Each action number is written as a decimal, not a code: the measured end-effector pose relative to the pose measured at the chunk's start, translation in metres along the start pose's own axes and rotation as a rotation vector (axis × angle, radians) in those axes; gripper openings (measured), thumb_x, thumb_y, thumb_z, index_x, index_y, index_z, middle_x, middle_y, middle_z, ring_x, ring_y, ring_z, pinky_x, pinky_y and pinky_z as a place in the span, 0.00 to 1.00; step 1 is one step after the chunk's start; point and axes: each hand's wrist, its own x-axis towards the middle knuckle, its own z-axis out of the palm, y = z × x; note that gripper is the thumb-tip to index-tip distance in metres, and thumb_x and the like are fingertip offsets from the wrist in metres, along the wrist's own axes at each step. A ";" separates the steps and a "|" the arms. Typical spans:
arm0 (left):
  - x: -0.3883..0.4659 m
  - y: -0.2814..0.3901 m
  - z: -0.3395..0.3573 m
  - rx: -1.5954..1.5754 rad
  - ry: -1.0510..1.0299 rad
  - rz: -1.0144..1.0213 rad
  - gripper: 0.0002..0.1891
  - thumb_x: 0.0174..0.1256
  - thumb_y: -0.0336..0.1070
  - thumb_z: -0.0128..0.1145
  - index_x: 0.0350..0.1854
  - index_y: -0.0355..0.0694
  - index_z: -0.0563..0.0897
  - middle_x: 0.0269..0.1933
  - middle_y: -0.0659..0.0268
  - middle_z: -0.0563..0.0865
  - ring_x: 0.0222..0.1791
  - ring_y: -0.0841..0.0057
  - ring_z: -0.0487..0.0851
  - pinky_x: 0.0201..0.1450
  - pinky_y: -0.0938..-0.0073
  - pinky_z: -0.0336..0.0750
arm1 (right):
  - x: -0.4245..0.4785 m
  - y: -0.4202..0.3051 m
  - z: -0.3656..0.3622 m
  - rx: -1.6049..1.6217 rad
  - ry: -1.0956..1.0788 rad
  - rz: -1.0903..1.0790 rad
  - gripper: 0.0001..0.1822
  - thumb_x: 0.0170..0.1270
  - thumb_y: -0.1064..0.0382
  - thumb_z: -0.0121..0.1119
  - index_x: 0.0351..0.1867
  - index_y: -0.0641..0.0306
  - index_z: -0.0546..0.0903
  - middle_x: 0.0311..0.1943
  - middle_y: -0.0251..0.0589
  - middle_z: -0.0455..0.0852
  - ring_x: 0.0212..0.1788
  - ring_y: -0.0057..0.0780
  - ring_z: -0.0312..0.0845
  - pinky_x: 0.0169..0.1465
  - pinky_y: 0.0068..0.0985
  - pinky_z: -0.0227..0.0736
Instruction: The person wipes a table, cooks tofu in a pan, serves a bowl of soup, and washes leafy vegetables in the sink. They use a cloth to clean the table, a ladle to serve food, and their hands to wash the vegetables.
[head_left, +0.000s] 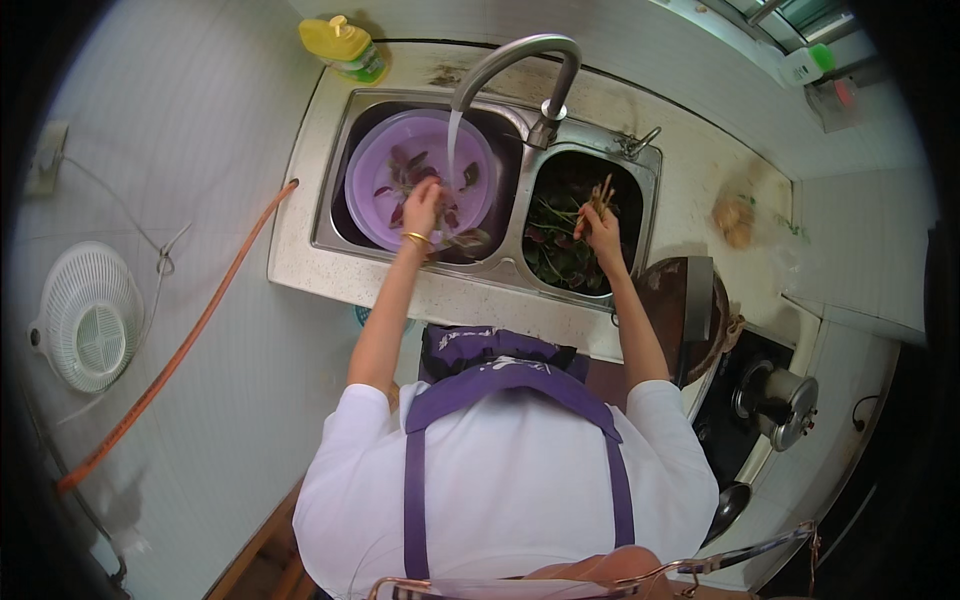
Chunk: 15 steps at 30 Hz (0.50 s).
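Note:
In the left basin of a steel double sink (517, 247) stands a purple plastic basin (361, 214), holding water and several loose red-and-green leaves (470, 175). My left hand (422, 208), with a gold bangle at the wrist, is down among the leaves, its fingers curled; motion blur and leaves hide whether it grips any. Water runs from the curved faucet (517, 49) into the purple basin. My right hand (600, 225) grips a small bundle of brownish stems (600, 196) above the right basin, where a heap of leafy greens (559, 255) lies.
A yellow pump bottle (341, 45) stands at the counter's back left corner. Right of the sink are a round wooden board (660, 300), a cleaver (699, 300) and a bag of brown items (735, 219). A pressure cooker (784, 405) sits on the stove. An orange hose (195, 330) crosses the left side.

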 end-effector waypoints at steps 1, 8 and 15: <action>0.005 -0.007 -0.011 0.260 0.130 0.168 0.13 0.64 0.38 0.51 0.44 0.34 0.78 0.37 0.61 0.83 0.36 0.75 0.81 0.39 0.76 0.74 | 0.015 0.037 -0.013 -0.023 -0.006 0.004 0.10 0.66 0.61 0.46 0.29 0.64 0.73 0.19 0.36 0.75 0.19 0.22 0.72 0.23 0.19 0.63; -0.016 -0.024 -0.026 0.266 0.000 0.090 0.11 0.61 0.35 0.55 0.43 0.37 0.81 0.33 0.73 0.80 0.30 0.87 0.72 0.34 0.87 0.68 | 0.053 0.094 0.004 -1.194 0.008 -0.285 0.09 0.56 0.65 0.49 0.33 0.69 0.74 0.25 0.53 0.80 0.28 0.50 0.77 0.31 0.40 0.72; -0.060 -0.031 0.052 0.241 -0.190 0.066 0.09 0.60 0.33 0.53 0.40 0.38 0.82 0.32 0.74 0.80 0.27 0.88 0.71 0.31 0.87 0.67 | 0.050 0.073 -0.016 -1.385 0.032 -0.225 0.06 0.53 0.66 0.54 0.30 0.66 0.75 0.27 0.52 0.81 0.31 0.51 0.78 0.33 0.43 0.73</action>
